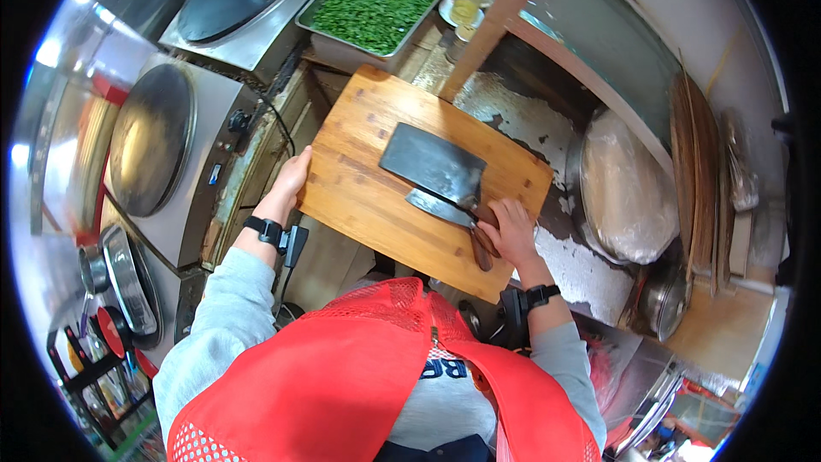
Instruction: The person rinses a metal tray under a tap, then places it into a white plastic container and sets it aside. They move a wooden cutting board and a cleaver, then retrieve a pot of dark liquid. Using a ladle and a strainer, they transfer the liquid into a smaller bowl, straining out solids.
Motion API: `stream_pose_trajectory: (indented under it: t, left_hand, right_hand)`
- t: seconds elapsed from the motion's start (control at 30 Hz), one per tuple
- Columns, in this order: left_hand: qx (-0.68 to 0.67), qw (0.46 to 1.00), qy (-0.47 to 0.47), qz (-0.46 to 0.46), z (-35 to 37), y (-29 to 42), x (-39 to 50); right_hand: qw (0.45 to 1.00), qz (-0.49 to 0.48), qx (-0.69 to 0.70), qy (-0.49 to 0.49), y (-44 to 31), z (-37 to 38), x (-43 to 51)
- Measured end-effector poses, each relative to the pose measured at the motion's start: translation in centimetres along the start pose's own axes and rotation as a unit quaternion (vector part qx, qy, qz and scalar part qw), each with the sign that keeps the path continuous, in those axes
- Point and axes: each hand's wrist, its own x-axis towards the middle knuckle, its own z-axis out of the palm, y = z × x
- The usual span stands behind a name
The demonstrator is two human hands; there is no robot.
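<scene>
My left hand (294,174) grips the left edge of a wooden cutting board (359,205) held in front of my body. On the board lie a broad dark cleaver (431,160) and, beside it, a smaller knife (440,206) with a curved blade. Their brown handles point toward the board's lower right. My right hand (510,231) rests over the handles, its fingers bent around the cleaver's handle; the palm side is hidden. Beyond the board's far edge stands a metal tray (410,54) full of chopped green herbs (375,6).
Round griddles (154,141) (224,3) sit on metal units at left. A wooden post (494,25) rises past the board's far edge. At right are a worn counter (577,276) and a large plastic-covered bowl (628,186). A cable (279,117) hangs at the left unit.
</scene>
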Motion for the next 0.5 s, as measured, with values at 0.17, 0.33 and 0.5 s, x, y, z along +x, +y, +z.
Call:
stream_pose_trajectory:
  t: [0.17,0.33,0.5]
  left_hand:
    - [-0.08,0.997,-0.005,0.017,0.6,-0.7,-2.2]
    - [-0.063,0.997,0.046,-0.014,0.5,-4.0,-6.0]
    - [-0.074,0.995,0.056,0.037,1.0,-5.3,-6.5]
  right_hand:
    - [0.974,0.147,-0.004,0.174,3.2,0.8,-4.3]
    - [0.868,0.463,0.081,0.162,7.6,3.5,-9.6]
    - [0.795,0.555,0.188,0.156,10.2,4.3,-8.9]
